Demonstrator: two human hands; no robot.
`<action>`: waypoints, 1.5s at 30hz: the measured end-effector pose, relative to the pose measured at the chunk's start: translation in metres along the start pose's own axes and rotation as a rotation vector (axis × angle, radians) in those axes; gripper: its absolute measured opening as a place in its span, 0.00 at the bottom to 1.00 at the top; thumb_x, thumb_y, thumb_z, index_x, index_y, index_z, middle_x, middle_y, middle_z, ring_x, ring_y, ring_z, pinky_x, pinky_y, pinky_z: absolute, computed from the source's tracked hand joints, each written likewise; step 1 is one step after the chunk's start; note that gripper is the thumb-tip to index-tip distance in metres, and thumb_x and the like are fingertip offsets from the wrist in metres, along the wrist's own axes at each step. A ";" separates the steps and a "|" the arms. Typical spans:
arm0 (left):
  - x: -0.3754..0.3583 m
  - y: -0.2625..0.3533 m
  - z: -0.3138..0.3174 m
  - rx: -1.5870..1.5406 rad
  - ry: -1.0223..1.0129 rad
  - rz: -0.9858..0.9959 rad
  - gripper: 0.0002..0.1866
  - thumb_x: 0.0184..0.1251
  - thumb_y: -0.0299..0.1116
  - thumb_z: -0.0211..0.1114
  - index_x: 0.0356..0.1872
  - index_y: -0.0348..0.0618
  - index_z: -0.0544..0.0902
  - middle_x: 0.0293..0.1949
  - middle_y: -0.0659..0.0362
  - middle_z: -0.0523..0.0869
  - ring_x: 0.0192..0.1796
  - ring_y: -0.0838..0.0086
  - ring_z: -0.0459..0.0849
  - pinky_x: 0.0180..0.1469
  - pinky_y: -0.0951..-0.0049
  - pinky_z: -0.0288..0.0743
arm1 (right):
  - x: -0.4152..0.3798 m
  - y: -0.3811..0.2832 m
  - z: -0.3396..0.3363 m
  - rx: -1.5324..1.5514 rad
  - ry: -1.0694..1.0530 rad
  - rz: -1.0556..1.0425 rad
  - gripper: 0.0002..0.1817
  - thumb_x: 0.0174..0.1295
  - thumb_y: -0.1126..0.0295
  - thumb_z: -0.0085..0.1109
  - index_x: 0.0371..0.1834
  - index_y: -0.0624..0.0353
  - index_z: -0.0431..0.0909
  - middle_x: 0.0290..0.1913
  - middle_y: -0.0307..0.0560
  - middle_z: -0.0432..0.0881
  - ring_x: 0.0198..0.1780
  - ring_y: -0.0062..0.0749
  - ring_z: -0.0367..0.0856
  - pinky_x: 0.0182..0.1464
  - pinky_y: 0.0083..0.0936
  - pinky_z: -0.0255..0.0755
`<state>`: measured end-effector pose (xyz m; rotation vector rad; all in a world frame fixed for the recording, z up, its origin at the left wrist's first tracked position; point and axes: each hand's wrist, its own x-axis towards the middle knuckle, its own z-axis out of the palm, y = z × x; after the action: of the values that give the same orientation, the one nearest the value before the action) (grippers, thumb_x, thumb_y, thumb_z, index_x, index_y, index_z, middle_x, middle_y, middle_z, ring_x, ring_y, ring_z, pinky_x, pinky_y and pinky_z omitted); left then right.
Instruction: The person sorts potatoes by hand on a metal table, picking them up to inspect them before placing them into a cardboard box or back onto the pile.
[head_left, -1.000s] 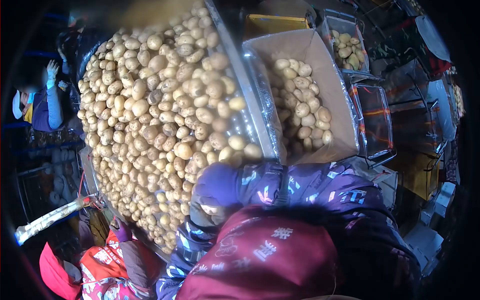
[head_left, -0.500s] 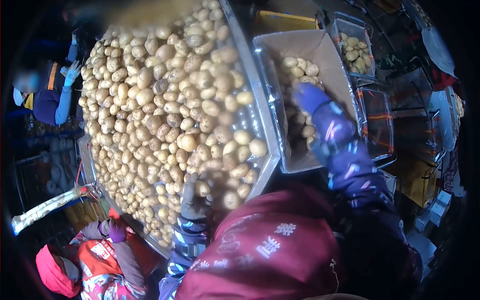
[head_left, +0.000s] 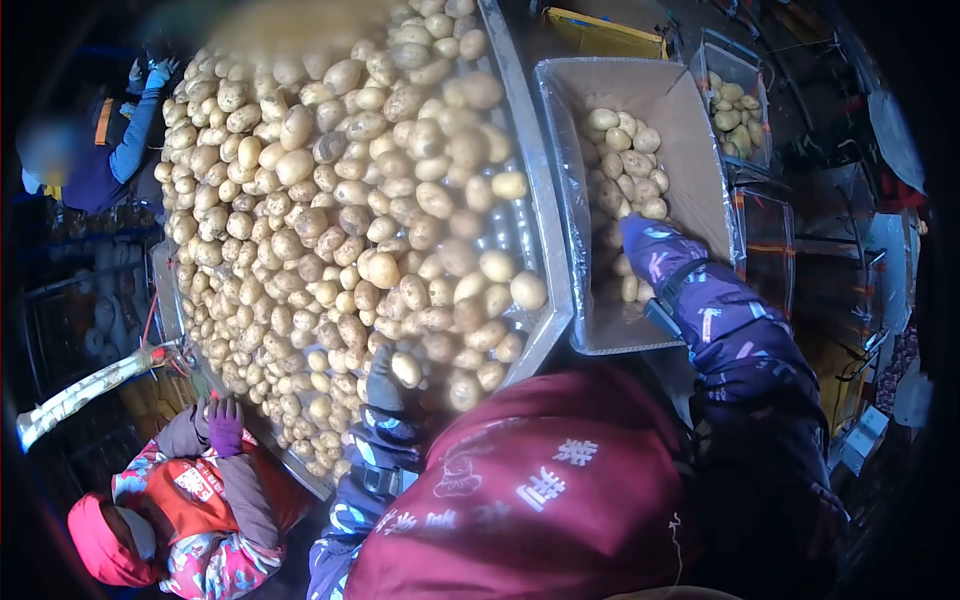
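Observation:
Potatoes (head_left: 350, 190) of many sizes cover a large metal-edged sorting table (head_left: 541, 190). My left hand (head_left: 383, 385), in a dark grey glove, is at the table's near edge with its fingers around a pale potato (head_left: 406, 369). My right arm, in a purple patterned sleeve, reaches into a lined carton (head_left: 690, 150) to the right. A pile of potatoes (head_left: 625, 155) lies along that carton's left side. My right hand (head_left: 634, 232) is low over this pile; the sleeve and shadow hide its fingers.
A smaller crate of potatoes (head_left: 735, 115) stands behind the carton, with a dark lined crate (head_left: 765, 235) to its right. Across the table at lower left is a person in a pink hood (head_left: 110, 540); another person's blue-gloved hand (head_left: 160, 75) shows at upper left.
My right hand has moved down and toward me inside the carton, uncovering more of its potatoes. My left hand keeps its potato, nearly still. The view has shifted slightly.

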<state>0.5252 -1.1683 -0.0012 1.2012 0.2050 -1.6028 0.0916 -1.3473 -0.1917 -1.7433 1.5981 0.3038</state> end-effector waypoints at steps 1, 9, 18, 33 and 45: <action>0.003 0.001 -0.004 0.007 -0.053 0.000 0.16 0.80 0.44 0.48 0.44 0.43 0.78 0.35 0.61 0.82 0.38 0.71 0.81 0.35 0.70 0.80 | -0.001 0.000 0.002 0.000 0.013 0.004 0.19 0.72 0.55 0.51 0.57 0.53 0.78 0.40 0.43 0.84 0.39 0.36 0.83 0.36 0.34 0.77; 0.003 0.000 0.004 0.089 0.057 0.123 0.27 0.77 0.58 0.49 0.43 0.41 0.79 0.30 0.59 0.82 0.25 0.68 0.79 0.27 0.66 0.74 | -0.010 -0.010 -0.011 0.123 -0.019 0.016 0.20 0.72 0.54 0.51 0.57 0.55 0.78 0.39 0.45 0.84 0.37 0.38 0.83 0.36 0.34 0.77; 0.019 -0.001 -0.024 -0.120 -0.112 -0.057 0.26 0.77 0.59 0.48 0.41 0.44 0.79 0.22 0.59 0.80 0.20 0.68 0.75 0.25 0.66 0.69 | -0.104 -0.098 -0.122 1.175 -0.298 0.143 0.21 0.71 0.54 0.51 0.58 0.56 0.77 0.37 0.48 0.84 0.36 0.39 0.83 0.36 0.33 0.78; 0.009 0.007 -0.007 0.088 -0.041 0.024 0.25 0.77 0.57 0.50 0.44 0.43 0.78 0.31 0.58 0.82 0.22 0.71 0.76 0.24 0.69 0.72 | 0.091 0.066 -0.085 0.628 0.324 -0.044 0.13 0.70 0.66 0.56 0.52 0.60 0.77 0.48 0.44 0.81 0.51 0.31 0.79 0.54 0.27 0.73; 0.005 0.009 -0.002 0.041 -0.001 0.025 0.26 0.76 0.58 0.51 0.47 0.43 0.78 0.34 0.59 0.83 0.22 0.71 0.76 0.25 0.68 0.73 | 0.112 0.019 -0.063 -0.046 0.168 0.061 0.19 0.69 0.67 0.57 0.60 0.60 0.72 0.53 0.45 0.80 0.54 0.33 0.79 0.56 0.29 0.73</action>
<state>0.5336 -1.1738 -0.0022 1.2295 0.1570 -1.5927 0.0769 -1.4723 -0.2233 -1.7966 1.7792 0.2298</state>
